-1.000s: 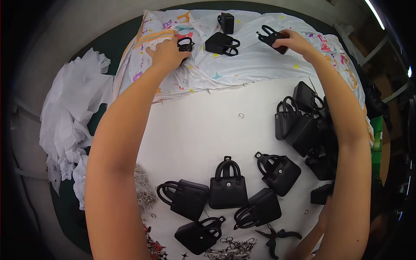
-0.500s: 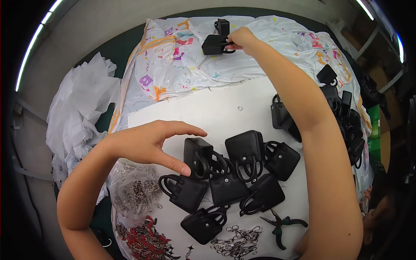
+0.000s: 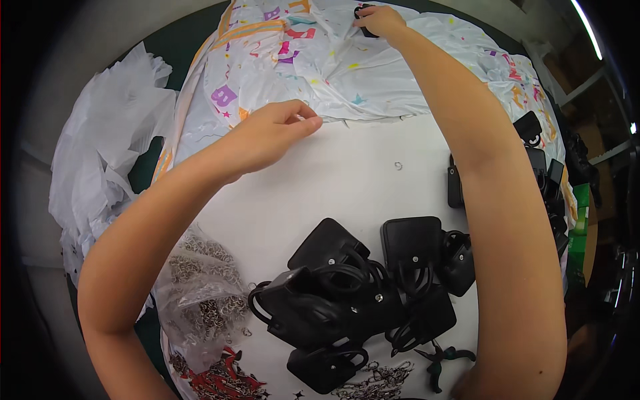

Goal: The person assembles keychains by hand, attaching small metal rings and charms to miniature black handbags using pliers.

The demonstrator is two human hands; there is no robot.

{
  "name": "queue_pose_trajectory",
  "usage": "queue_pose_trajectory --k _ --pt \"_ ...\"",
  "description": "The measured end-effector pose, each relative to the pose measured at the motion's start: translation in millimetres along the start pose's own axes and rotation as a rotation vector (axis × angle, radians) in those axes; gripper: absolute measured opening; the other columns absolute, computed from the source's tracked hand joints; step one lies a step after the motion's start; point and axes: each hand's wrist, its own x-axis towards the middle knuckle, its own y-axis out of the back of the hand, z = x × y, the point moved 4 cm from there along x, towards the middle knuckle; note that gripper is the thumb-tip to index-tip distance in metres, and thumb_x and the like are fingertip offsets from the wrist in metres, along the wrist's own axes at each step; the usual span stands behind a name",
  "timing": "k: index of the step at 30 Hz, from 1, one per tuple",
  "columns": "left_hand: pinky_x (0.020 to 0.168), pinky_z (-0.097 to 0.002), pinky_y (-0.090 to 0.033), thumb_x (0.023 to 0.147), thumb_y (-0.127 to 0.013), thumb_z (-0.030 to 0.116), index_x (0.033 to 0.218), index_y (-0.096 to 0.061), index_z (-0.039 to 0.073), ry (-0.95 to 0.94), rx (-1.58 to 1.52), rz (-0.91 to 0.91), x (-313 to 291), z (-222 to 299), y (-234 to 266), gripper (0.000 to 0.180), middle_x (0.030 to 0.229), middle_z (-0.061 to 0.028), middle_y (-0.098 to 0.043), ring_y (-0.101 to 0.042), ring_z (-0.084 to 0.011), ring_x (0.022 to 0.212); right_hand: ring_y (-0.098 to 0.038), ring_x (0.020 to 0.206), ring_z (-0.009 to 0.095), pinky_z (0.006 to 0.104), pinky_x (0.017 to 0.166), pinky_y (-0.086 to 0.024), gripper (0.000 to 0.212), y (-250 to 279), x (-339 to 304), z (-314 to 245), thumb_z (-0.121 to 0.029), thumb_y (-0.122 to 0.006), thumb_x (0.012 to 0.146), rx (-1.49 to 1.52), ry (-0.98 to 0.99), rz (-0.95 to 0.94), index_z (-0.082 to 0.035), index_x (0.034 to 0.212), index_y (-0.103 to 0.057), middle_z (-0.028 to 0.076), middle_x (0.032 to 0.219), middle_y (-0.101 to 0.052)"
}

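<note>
At one o'clock from the empty, loosely curled left hand [image 3: 277, 129], a small black leather-look handbag [image 3: 368, 32] sits gripped by the nearer right hand [image 3: 385, 23].

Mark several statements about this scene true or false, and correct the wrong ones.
1. The right hand grips a small black handbag. True.
2. The left hand holds a handbag too. False: nothing shows in it.
3. A small metal ring lies on the white work surface. True.
4. The clear plastic bag of metal chains lies right of the pliers. False: the bag lies left of the pliers.
</note>
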Motion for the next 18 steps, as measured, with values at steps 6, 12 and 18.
queue_pose_trajectory --k 6,12,18 --pt "0.092 -0.0296 -0.043 0.100 -0.054 0.032 0.120 -0.061 0.005 -0.127 0.037 -0.097 -31.9 3.1 -18.5 0.034 0.110 -0.0046 -0.063 -0.054 -0.0137 0.103 -0.069 0.087 0.017 0.0314 0.075 -0.053 0.032 -0.9 -17.7 17.3 -0.034 -0.078 0.079 0.871 -0.285 0.055 -0.012 0.101 -0.077 0.009 0.090 -0.074" --pt "0.086 -0.0325 -0.047 0.098 -0.056 0.034 0.119 -0.062 0.006 -0.093 0.053 0.095 -32.1 -13.6 16.1 0.035 0.110 -0.0116 -0.065 -0.059 -0.0197 0.098 -0.065 0.107 0.019 0.0333 0.096 -0.049 0.039 176.0 -169.5 -78.0 -0.027 -0.074 0.086 0.987 -0.123 -0.657 -0.005 0.118 -0.070 0.008 0.114 -0.070" --pt "0.086 -0.0311 -0.044 0.097 -0.057 0.039 0.127 -0.056 0.008 -0.001 0.231 0.021 -78.6 31.8 6.1 0.043 0.110 -0.0067 -0.064 -0.057 -0.0160 0.102 -0.050 0.132 0.025 0.0349 0.107 -0.039 0.050 232.1 -349.7 -147.2 -0.031 -0.071 0.090 0.772 0.157 -1.181 -0.011 0.134 -0.061 0.017 0.138 -0.056"
